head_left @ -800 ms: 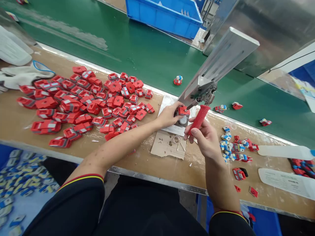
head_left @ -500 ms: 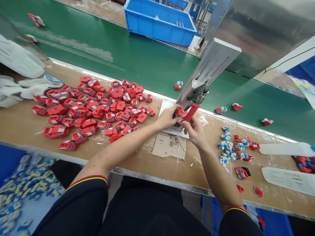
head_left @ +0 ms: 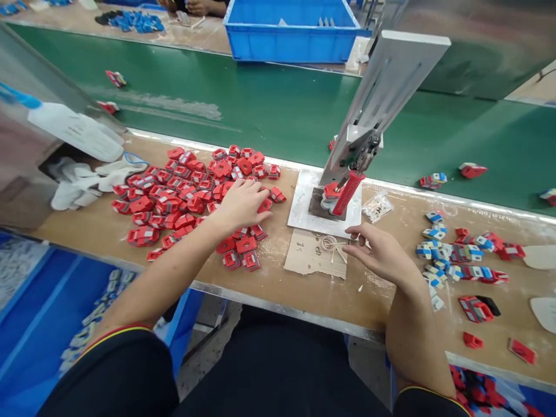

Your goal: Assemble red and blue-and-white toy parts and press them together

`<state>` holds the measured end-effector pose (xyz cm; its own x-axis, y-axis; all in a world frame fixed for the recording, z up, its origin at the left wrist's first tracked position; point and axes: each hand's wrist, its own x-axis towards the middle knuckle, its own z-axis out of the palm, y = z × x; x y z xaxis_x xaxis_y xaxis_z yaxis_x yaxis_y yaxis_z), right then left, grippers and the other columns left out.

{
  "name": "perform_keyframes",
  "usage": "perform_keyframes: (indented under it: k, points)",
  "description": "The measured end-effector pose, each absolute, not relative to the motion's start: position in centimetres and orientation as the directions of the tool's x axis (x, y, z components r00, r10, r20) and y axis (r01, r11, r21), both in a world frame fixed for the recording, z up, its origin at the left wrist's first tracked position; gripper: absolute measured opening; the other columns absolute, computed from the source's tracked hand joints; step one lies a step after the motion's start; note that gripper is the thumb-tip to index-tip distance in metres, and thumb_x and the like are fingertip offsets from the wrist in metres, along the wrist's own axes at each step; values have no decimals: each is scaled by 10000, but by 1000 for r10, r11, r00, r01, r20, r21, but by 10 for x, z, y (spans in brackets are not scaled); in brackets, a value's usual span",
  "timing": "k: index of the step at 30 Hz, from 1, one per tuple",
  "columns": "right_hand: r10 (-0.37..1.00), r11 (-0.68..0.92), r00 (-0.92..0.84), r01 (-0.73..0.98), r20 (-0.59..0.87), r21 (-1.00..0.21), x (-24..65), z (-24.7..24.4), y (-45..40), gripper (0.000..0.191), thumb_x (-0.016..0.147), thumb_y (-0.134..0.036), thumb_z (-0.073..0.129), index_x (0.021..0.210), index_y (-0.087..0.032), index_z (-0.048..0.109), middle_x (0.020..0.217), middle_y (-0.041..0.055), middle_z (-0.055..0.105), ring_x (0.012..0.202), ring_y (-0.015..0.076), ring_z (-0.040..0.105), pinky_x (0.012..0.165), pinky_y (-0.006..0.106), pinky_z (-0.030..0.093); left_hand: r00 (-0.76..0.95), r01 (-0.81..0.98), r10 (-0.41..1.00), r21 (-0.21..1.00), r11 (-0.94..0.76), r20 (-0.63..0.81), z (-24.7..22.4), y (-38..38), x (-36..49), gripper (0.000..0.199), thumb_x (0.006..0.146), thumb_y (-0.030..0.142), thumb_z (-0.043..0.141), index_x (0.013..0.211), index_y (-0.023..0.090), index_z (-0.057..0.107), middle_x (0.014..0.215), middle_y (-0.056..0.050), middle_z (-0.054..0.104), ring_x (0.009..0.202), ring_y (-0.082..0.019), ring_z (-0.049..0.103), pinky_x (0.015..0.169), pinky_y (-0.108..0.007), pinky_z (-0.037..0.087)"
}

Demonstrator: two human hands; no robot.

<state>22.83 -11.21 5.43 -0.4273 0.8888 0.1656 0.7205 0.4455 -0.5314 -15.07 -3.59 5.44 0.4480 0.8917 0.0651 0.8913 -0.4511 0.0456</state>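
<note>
Fetching step: left hand rests spread, fingers curled on the heap of small red plastic parts; right hand hovers open, empty, near the red-handled metal press; next needs pinching one part free

The left hand has left the press and now lies palm down on the pile of red parts. The right hand has let go of the red lever handle and hangs open over the cardboard scrap.
</note>
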Motion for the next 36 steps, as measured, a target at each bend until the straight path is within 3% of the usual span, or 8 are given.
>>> perform_keyframes:
  k: [8, 14, 21, 23, 26, 28, 31, 36]
  points:
    - [866, 478, -476, 703, 152, -527, 219, 28, -110, 169, 1036, -320, 621, 983, -259, 769, 889, 69, 789, 786, 227, 729, 706, 345, 549, 355, 922, 918, 92, -375, 178, 33, -67, -129, 355, 859, 200, 721, 1213, 220, 749, 1337, -194, 707, 1324, -445, 583, 1137, -652, 439]
    - [860, 505, -428, 641, 277, -578, 197, 12, -112, 236, 1045, -262, 598, 949, -283, 813, 931, 69, 800, 904, 253, 710, 785, 396, 581, 416, 888, 886, 120, -445, 204, 25, -60, -135, 288, 966, 157, 540, 1071, 283, 777, 1212, -143, 777, 1257, -382, 643, 1096, -636, 479]
    - [845, 519, -436, 532, 310, -668, 189, 11, -113, 149, 1023, -233, 628, 981, -268, 766, 894, 46, 811, 900, 243, 692, 819, 401, 573, 298, 848, 911, 360, -389, 284, 37, -73, -144, 111, 1010, 243, 581, 1055, 265, 680, 1340, -112, 773, 1311, -340, 693, 1135, -601, 507]
    - [840, 522, -445, 512, 310, -682, 191, 13, -113, 148, 1009, -207, 635, 945, -266, 755, 887, 38, 814, 894, 236, 691, 806, 389, 568, 169, 719, 931, 605, -341, 324, 46, -82, -143, 109, 998, 283, 626, 1106, 274, 640, 1311, -93, 774, 1232, -300, 733, 1071, -538, 576]
    - [835, 535, -427, 483, 347, -693, 194, 15, -112, 151, 995, -177, 638, 918, -257, 740, 878, 30, 809, 860, 217, 687, 757, 359, 550, -11, 229, 973, 948, -221, 230, 58, -92, -127, 181, 1002, 374, 643, 1170, 320, 600, 1190, -46, 777, 1067, -242, 774, 836, -403, 653]
    - [842, 531, -395, 480, 368, -699, 195, 16, -111, 152, 974, -155, 644, 898, -257, 727, 851, 20, 794, 824, 204, 681, 714, 339, 527, -13, -116, 996, 989, -88, 87, 60, -94, -108, 212, 984, 389, 670, 1181, 334, 612, 1129, -31, 774, 988, -222, 779, 706, -331, 638]
    - [847, 527, -359, 469, 392, -709, 198, 21, -112, 158, 934, -124, 669, 864, -258, 714, 809, 8, 773, 770, 189, 665, 684, 330, 505, 111, -379, 991, 919, 112, -75, 52, -91, -78, 238, 943, 386, 730, 1155, 297, 669, 1097, -43, 781, 876, -197, 767, 640, -291, 620]
    - [874, 478, -77, 311, 480, -821, 207, 31, -118, 111, 929, -167, 760, 889, -268, 737, 826, -7, 762, 701, 154, 660, 627, 311, 489, 261, -326, 965, 939, 112, -25, 24, -97, -50, 523, 838, 534, 884, 1236, 249, 699, 1018, -62, 777, 795, -171, 726, 686, -286, 603]
